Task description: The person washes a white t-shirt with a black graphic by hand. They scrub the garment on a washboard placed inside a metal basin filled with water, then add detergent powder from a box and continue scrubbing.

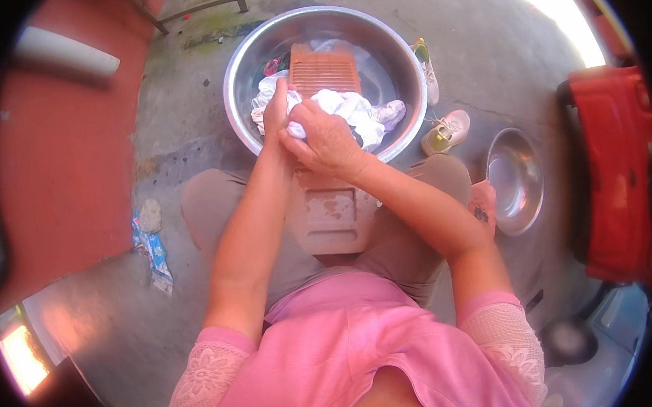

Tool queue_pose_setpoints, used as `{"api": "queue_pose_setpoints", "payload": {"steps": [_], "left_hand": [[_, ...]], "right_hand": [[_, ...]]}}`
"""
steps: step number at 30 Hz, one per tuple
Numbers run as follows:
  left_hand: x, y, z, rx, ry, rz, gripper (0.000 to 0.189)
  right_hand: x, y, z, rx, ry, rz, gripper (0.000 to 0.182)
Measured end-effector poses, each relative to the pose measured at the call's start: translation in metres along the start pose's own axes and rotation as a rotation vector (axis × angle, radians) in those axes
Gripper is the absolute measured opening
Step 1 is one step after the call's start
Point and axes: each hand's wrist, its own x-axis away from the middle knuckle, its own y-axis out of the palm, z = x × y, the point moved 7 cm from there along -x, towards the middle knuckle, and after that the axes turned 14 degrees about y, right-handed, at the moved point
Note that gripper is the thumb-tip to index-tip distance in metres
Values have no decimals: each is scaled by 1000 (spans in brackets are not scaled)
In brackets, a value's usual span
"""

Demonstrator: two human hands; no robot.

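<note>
A ribbed orange-brown washboard [325,73] leans in a large round metal basin [233,92] that holds water. Its lower end, with recessed panels, rests between the knees. White wet cloth [348,108] lies across the board and at the basin's near side. My right hand [322,137] is closed on a bunched piece of white cloth [296,130], part of which shows between thumb and fingers. My left hand [277,115] is upright against it, fingers extended, with cloth at its palm; how firmly it grips is hidden. A pinkish-white wet piece [390,113] lies right of the board.
Right of the basin are two light shoes [446,132] and a smaller metal bowl [515,182] on the concrete floor. A red object [612,172] stands farther right. At left lie a stone [150,215] and a blue patterned wrapper [154,254], near a red wall [81,177].
</note>
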Motion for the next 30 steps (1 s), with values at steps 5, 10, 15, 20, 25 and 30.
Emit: {"api": "queue_pose_setpoints", "payload": {"steps": [5, 10, 15, 20, 25, 30], "left_hand": [[-1, 13, -28, 36, 107, -6, 31], [-1, -4, 6, -168, 85, 35, 30], [0, 15, -22, 25, 104, -17, 27], [-6, -13, 5, -254, 95, -45, 27], [10, 21, -17, 59, 30, -31, 25], [2, 13, 36, -58, 181, -41, 32]], "right_hand": [[-44, -17, 56, 61, 324, 66, 24], [1, 3, 3, -23, -3, 42, 22], [-48, -19, 56, 39, 253, 153, 20], [-1, 6, 8, -5, 90, -6, 21], [-54, -27, 86, 166, 244, 287, 25], [-46, -23, 76, -627, 539, -217, 38]]}}
